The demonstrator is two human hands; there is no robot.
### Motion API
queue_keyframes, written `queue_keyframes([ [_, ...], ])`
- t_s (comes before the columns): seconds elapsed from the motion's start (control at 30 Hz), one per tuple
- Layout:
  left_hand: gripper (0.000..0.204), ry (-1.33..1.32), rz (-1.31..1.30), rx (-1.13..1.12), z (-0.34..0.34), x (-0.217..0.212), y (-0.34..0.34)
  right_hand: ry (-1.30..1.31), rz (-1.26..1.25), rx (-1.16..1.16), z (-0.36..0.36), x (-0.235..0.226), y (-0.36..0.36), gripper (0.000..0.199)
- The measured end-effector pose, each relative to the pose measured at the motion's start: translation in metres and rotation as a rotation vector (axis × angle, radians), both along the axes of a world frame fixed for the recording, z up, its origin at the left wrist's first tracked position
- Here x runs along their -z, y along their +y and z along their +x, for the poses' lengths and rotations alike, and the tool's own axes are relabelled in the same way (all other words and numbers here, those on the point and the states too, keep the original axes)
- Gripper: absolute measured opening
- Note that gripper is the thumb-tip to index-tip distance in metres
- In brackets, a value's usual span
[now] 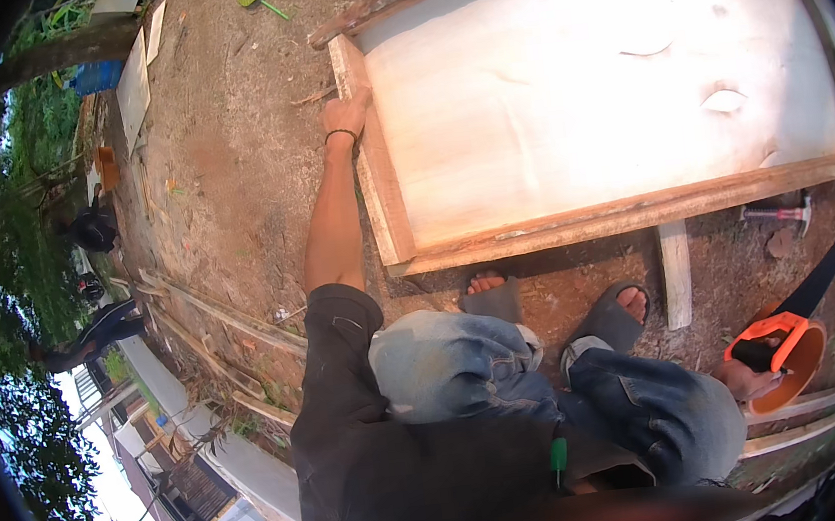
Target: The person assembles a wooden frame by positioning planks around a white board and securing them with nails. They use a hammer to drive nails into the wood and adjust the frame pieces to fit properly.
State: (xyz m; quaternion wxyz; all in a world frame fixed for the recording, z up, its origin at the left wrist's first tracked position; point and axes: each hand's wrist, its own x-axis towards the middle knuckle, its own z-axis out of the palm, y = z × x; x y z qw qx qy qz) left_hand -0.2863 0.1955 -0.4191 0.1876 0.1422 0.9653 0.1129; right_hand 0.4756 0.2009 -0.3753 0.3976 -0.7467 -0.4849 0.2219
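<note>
At panel's left edge (pixel 375 164): left hand (pixel 343 117) resting.

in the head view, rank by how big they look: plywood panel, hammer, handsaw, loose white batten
1. plywood panel
2. handsaw, though it is nearer the camera
3. white batten
4. hammer

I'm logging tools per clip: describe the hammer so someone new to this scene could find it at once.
Start at the big pale plywood panel framed with wooden battens, lying on the dirt. Follow its near batten to the panel's right corner; the hammer lies on the ground just below it. Its metal head and dark, pink-tinted handle set it apart from the white wood strip and the orange-handled saw in the right hand.
</note>
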Motion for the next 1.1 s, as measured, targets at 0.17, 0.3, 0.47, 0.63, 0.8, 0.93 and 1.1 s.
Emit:
queue_keyframes([
  [0.17, 0.078, 0.094, 0.113, -0.016, 0.014, 0.014, -0.011, -0.034, 0.001, -0.047, 0.004, 0.013, 0.000, 0.036],
  [0.3, 0.074, -0.039, 0.255, -0.015, 0.034, -0.027, 0.001, -0.062, 0.016, -0.072, 0.008, 0.020, 0.001, 0.035],
  [0.47, 0.072, 0.204, 0.128, 0.088, 0.004, 0.010, -0.010, -0.084, 0.005, -0.151, 0.014, 0.026, 0.008, 0.035],
  [0.63, 0.074, 0.141, 0.180, 0.020, -0.018, 0.049, -0.012, -0.069, 0.008, -0.201, 0.014, 0.034, 0.017, 0.035],
  [0.8, 0.067, -0.176, 0.171, 0.155, 0.049, 0.002, -0.034, -0.093, 0.016, -0.201, 0.022, 0.029, 0.019, 0.035],
  [0.93, 0.068, -0.042, 0.369, 0.134, 0.053, 0.018, -0.069, -0.064, -0.012, -0.233, 0.013, 0.040, 0.023, 0.034],
  [1.1, 0.063, -0.118, 0.395, 0.091, 0.062, 0.007, -0.060, -0.102, -0.016, -0.236, 0.022, 0.042, 0.026, 0.034],
])
